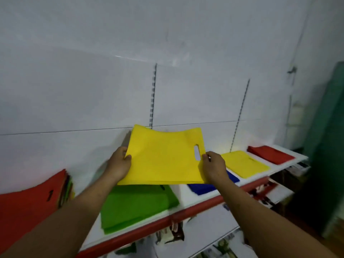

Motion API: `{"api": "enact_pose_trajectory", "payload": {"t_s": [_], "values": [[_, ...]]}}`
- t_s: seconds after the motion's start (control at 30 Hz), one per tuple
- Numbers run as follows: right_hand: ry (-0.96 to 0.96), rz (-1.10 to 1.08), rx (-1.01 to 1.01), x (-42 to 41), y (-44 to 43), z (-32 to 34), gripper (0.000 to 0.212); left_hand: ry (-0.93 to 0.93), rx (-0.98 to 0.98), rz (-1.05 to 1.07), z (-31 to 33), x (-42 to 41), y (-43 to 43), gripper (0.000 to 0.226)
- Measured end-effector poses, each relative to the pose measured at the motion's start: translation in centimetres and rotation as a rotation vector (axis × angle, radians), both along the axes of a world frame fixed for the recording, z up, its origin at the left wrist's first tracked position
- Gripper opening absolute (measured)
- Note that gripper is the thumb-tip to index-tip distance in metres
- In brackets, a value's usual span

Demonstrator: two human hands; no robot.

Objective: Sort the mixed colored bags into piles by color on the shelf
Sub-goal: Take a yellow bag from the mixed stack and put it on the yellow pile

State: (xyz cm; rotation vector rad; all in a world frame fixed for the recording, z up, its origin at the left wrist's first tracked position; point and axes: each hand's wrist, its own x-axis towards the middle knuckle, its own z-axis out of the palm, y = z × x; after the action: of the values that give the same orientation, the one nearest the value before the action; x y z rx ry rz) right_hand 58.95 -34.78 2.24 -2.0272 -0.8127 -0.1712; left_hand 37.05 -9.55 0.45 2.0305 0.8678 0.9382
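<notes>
A flat yellow bag (163,155) with a cut-out handle hangs in the air above the white shelf (180,194). My left hand (119,162) grips its left edge and my right hand (214,165) pinches its right edge by the handle slot. Below it lies a green pile (134,203). A blue pile (202,189) shows partly under my right wrist. Further right sit a yellow pile (243,162) and a red pile (270,154). At far left a mixed stack (28,202) has a red bag on top.
The shelf has a red front edge (195,211) and a white back wall with slotted rails (152,95). Lower shelves hold packaged goods (266,192). A dark green panel (327,136) stands at the right.
</notes>
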Motion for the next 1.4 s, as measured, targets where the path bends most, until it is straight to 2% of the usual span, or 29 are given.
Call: {"api": "enact_pose_trajectory", "payload": {"t_s": [0.17, 0.27, 0.4, 0.67, 0.9, 1.03, 1.3, 1.4], "values": [[-0.015, -0.216, 0.012, 9.1, -12.9, 0.5, 0.026, 0.036, 0.049, -0.21, 1.1, 14.3, -9.3, 0.031], [0.019, -0.319, 0.012, 14.5, -21.6, -0.3, 0.026, 0.029, 0.085, -0.341, 1.0, 22.8, -16.3, 0.026], [0.078, -0.433, 0.054, 20.5, -31.6, -0.8, 0.023, 0.039, 0.04, -0.449, 0.5, 32.6, -25.0, 0.028], [0.121, -0.519, 0.072, 29.5, -41.9, -1.8, 0.015, 0.094, 0.021, -0.536, -1.5, 46.0, -34.8, 0.033], [0.13, -0.54, 0.031, 38.9, -42.9, -3.3, 0.01, 0.079, -0.02, -0.58, -2.6, 54.9, -35.9, 0.027], [0.111, -0.512, 0.026, 45.6, -40.5, -3.9, 0.014, 0.074, -0.007, -0.548, -3.2, 60.6, -33.5, 0.026], [0.108, -0.456, -0.015, 58.3, -33.7, -4.4, 0.014, 0.099, 0.016, -0.413, -3.9, 70.0, -28.1, 0.008], [0.126, -0.399, -0.092, 62.3, -30.9, -5.6, 0.02, 0.1, -0.005, -0.34, -4.9, 71.1, -25.7, 0.025]]}}
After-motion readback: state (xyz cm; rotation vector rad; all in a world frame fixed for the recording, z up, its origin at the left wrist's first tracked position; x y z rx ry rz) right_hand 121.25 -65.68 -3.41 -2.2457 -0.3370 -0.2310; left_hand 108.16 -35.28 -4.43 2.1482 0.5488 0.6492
